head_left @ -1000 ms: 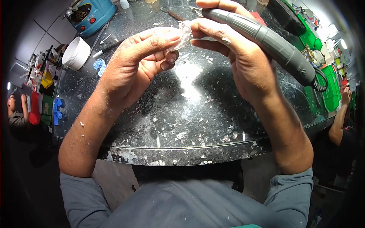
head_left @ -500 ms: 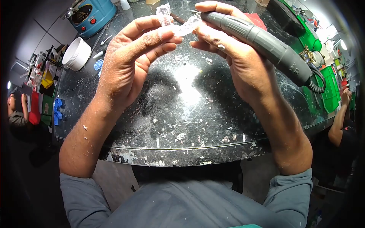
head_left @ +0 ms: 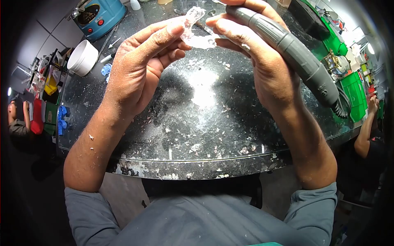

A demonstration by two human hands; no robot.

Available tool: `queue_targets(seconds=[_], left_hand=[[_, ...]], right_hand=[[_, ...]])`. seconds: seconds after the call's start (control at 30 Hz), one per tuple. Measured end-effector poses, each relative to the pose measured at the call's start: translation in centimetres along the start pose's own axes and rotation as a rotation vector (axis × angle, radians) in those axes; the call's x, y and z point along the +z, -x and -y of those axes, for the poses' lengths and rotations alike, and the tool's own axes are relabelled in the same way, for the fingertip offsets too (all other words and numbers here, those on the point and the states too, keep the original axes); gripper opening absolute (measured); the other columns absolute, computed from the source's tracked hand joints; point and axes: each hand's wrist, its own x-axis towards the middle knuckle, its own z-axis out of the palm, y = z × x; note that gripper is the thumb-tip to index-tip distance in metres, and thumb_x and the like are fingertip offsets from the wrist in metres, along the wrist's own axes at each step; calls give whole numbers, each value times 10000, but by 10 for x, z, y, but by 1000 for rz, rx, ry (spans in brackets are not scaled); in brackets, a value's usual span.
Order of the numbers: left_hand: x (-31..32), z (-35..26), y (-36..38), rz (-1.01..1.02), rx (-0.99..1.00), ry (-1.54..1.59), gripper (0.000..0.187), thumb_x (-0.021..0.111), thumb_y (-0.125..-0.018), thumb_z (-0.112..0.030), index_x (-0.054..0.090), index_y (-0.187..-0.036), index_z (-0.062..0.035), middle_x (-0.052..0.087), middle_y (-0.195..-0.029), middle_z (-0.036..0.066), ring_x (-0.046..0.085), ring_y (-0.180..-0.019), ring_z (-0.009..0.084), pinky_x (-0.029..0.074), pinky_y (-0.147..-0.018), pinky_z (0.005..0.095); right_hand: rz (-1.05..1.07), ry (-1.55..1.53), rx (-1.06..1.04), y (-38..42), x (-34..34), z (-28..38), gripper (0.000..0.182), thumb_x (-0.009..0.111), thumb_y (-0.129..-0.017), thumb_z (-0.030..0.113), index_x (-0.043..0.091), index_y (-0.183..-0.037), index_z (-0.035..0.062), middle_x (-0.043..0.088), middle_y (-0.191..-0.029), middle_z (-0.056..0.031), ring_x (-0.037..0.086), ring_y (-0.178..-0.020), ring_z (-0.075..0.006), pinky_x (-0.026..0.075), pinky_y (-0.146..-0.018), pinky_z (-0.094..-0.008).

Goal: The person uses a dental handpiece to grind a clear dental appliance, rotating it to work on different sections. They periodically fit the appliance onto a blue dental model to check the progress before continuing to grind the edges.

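Note:
Between the thumb and fingers of my left hand (head_left: 150, 49) is a clear, curved dental splint (head_left: 198, 41), held up over the far part of the bench. My right hand (head_left: 256, 45) grips a grey rotary handpiece (head_left: 283, 42) whose cord trails off its rear end at the right. The handpiece's front end points up and left, and its tip is cut off by the top of the view. Fingertips of the right hand come right up to the splint's right end. Pale dust and shavings cling to both hands.
The black bench top (head_left: 180, 135) is strewn with white shavings. A white tub (head_left: 83, 58), a blue machine with red buttons (head_left: 100, 20) and crumpled blue scraps (head_left: 106, 70) are at left. Green trays (head_left: 353, 92) stand at right. Other people's arms (head_left: 364, 127) show at both edges.
The splint has been turned and shifted slightly right and down in my left hand. My right hand with the handpiece has moved a little right, its front end away from the splint.

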Motion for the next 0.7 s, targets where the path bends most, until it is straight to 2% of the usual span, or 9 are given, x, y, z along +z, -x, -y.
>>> queue_targets(seconds=[0.1,0.17,0.2,0.27,0.37,0.5,0.57,0.63,0.7], left_hand=[[3,0,0,13,-22,27,338,609,-945,-206,623,-1197,19,666,-1115,100,634,-959,146,494,-899,297],[7,0,0,-14,-25,-2,337,616,-938,-207,627,-1194,13,671,-1095,91,631,-953,139,495,-886,293],[6,0,0,-14,-25,-2,337,616,-938,-207,627,-1194,13,671,-1095,91,631,-953,139,495,-886,293],[6,-1,0,17,-41,-9,325,628,-928,-201,638,-1183,0,683,-1055,82,633,-935,131,501,-860,287],[8,0,0,44,-57,-79,307,637,-921,-195,652,-1171,-19,693,-1007,75,634,-904,121,507,-827,279],[12,1,1,13,-59,-140,268,668,-896,-158,669,-1135,-38,696,-969,66,642,-862,119,519,-786,273],[13,-1,1,41,-84,-103,249,676,-888,-150,668,-1110,-37,695,-960,71,650,-863,128,523,-781,274],[14,-3,0,67,-111,-65,231,685,-880,-142,667,-1085,-37,693,-951,76,657,-865,138,526,-776,274],[13,-4,1,133,-138,-138,211,625,-903,-121,605,-1087,-19,654,-1029,86,636,-901,155,510,-816,310]], right_hand=[[27,-56,16,-3,-5,-5,373,676,-854,6,536,-1199,22,646,-1005,-104,636,-942,-156,522,-826,-273],[73,54,-142,-5,-9,-14,386,691,-838,0,546,-1194,31,646,-998,-101,631,-937,-150,514,-819,-271],[73,54,-142,-3,-4,-10,386,691,-838,0,546,-1194,31,646,-998,-101,631,-937,-150,514,-819,-271],[-48,76,-82,3,8,2,381,699,-829,-5,557,-1180,32,645,-1002,-97,625,-940,-141,507,-818,-266],[83,96,-66,-1,-5,1,371,699,-831,-1,563,-1174,35,643,-988,-82,621,-930,-136,502,-832,-259],[65,238,11,-2,2,9,374,705,-835,17,561,-1179,42,623,-1020,-69,606,-967,-136,509,-845,-265],[-51,-10,149,3,13,11,354,690,-852,32,561,-1181,51,586,-1086,-65,587,-1013,-133,518,-866,-280],[20,20,123,7,6,9,354,673,-869,41,541,-1197,51,549,-1151,-74,574,-1062,-141,520,-893,-287],[52,-385,131,6,-4,-3,371,658,-878,36,509,-1219,42,553,-1159,-85,598,-1063,-165,518,-925,-321]])
